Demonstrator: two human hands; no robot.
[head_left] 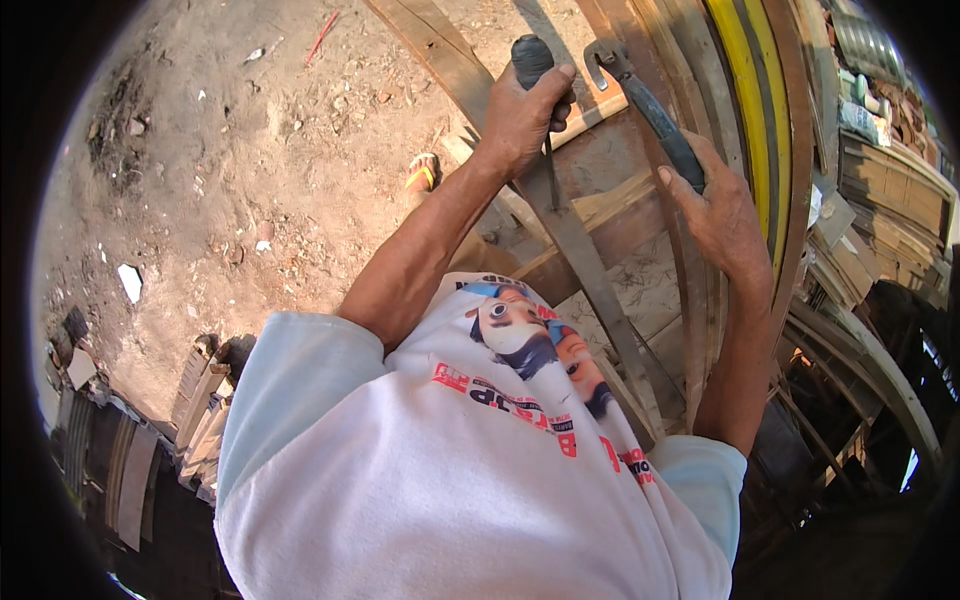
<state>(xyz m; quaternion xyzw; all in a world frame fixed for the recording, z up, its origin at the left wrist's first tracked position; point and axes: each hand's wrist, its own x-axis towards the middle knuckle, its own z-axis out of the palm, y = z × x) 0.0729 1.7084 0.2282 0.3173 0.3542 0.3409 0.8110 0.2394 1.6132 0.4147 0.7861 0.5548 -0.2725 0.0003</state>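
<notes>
Wooden curved slats (700,290) under both tools | left hand (520,115) fisted on dark chisel handle (530,58) — blade down on a plank (585,265) | right hand (720,215) grips claw hammer (645,105) — keep chisel steady, strike squarely

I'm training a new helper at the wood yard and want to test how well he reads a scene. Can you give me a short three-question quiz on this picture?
1. True or false: the left hand grips a dark-handled chisel set against the wooden frame.
2. Which tool does the right hand hold? A) saw B) claw hammer C) pliers
3. Fill in: on the dirt ground beyond the left forearm, a foot wears a yellow ____.

Key: 1 true; 2 B; 3 sandal.
</notes>
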